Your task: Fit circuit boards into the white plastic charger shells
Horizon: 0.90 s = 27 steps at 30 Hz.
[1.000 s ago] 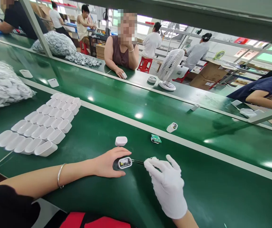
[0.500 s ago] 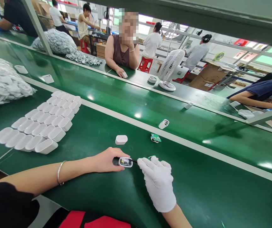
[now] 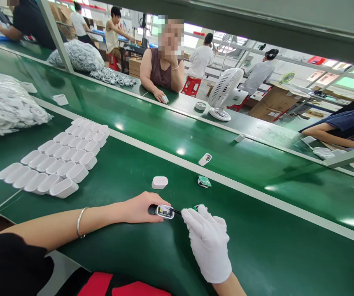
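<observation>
My bare left hand [image 3: 146,208] grips a white oval housing [image 3: 166,211], whose open side shows parts inside, and a black piece sits between the fingers at its left end. My right hand [image 3: 208,242], in a white glove, is closed on a thin black tool [image 3: 177,211]. The tool's tip reaches the right end of the housing's opening. Just beyond the gloved fingers lies a partly hidden green circuit board [image 3: 200,207]. Another green board [image 3: 204,181] rests farther off, and a closed white housing [image 3: 159,182] stands beyond my left hand.
Rows of white housings [image 3: 62,154] stand at left beside a large bag of white parts [image 3: 7,105]. An open housing [image 3: 205,159] lies on the green belt [image 3: 152,123]. Across it are a white fan [image 3: 226,88] and a seated person [image 3: 161,74]. A metal beam crosses above.
The open housing on the belt has shifted left. The whole view has moved slightly. My hands keep nearly the same pose, with the tool still at the housing.
</observation>
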Tool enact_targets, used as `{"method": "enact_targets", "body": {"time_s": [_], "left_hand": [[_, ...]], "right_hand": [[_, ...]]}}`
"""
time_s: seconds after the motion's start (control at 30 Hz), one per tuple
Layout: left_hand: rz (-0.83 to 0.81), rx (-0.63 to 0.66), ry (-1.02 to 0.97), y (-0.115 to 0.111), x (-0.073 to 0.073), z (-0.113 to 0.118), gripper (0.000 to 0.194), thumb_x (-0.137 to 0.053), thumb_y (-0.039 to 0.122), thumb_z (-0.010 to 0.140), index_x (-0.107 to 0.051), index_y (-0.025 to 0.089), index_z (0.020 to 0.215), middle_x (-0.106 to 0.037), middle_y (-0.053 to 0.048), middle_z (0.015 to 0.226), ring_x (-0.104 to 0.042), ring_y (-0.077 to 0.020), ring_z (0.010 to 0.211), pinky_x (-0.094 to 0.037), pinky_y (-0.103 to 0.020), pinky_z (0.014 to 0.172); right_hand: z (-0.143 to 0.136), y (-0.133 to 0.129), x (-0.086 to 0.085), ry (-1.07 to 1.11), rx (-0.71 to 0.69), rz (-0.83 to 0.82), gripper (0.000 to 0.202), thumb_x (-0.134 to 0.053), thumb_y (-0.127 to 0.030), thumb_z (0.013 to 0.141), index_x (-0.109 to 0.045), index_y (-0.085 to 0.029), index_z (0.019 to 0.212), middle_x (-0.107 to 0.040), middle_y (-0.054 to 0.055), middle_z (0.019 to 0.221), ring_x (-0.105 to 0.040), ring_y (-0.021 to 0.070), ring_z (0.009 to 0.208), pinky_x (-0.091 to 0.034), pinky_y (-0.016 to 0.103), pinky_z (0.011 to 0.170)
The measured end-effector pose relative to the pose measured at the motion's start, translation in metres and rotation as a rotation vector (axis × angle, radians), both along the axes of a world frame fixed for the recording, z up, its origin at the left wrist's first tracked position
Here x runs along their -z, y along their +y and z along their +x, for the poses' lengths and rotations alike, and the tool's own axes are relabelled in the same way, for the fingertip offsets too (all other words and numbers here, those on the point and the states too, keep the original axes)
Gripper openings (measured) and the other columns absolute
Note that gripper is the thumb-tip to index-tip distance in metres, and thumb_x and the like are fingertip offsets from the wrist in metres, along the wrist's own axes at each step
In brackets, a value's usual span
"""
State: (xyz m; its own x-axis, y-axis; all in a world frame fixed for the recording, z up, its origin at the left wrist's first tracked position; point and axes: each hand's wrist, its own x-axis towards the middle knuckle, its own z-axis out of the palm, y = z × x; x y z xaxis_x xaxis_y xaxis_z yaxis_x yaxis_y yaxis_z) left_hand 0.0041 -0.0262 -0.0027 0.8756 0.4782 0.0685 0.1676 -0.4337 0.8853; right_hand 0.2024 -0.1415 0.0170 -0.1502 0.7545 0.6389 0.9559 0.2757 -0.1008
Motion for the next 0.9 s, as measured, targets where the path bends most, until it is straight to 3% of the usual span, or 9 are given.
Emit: {"method": "enact_targets", "body": {"time_s": [0.43,0.67,0.9], "left_hand": [[0.000,0.011,-0.018,0.001,0.004,0.000,0.034,-0.069,0.019,0.076,-0.065,0.021,0.110,-0.069,-0.005,0.107,-0.062,-0.0197,0.098,-0.050,-0.028,0.086],[-0.007,0.004,-0.005,0.001,0.004,0.000,0.037,-0.070,0.019,0.075,-0.065,0.021,0.111,-0.069,-0.005,0.107,-0.062,-0.0202,0.099,-0.049,-0.030,0.089],[-0.021,0.006,-0.003,0.000,0.003,-0.001,0.038,-0.070,0.020,0.076,-0.064,0.020,0.114,-0.068,-0.006,0.110,-0.062,-0.0209,0.101,-0.049,-0.031,0.090]], "right_hand": [[-0.005,-0.004,0.007,-0.014,0.069,-0.025,0.033,-0.046,0.000,0.086,-0.069,-0.024,0.088,-0.067,-0.002,0.070,-0.062,0.0186,0.090,-0.037,0.029,0.070],[-0.011,0.000,0.012,-0.015,0.044,0.031,0.041,-0.043,0.006,0.082,-0.066,-0.025,0.092,-0.068,-0.005,0.071,-0.059,0.0125,0.070,-0.040,0.030,0.076],[-0.006,-0.002,0.007,0.005,0.046,-0.016,0.033,-0.045,0.002,0.086,-0.066,-0.023,0.090,-0.069,-0.003,0.074,-0.061,0.0180,0.089,-0.034,0.030,0.069]]}}
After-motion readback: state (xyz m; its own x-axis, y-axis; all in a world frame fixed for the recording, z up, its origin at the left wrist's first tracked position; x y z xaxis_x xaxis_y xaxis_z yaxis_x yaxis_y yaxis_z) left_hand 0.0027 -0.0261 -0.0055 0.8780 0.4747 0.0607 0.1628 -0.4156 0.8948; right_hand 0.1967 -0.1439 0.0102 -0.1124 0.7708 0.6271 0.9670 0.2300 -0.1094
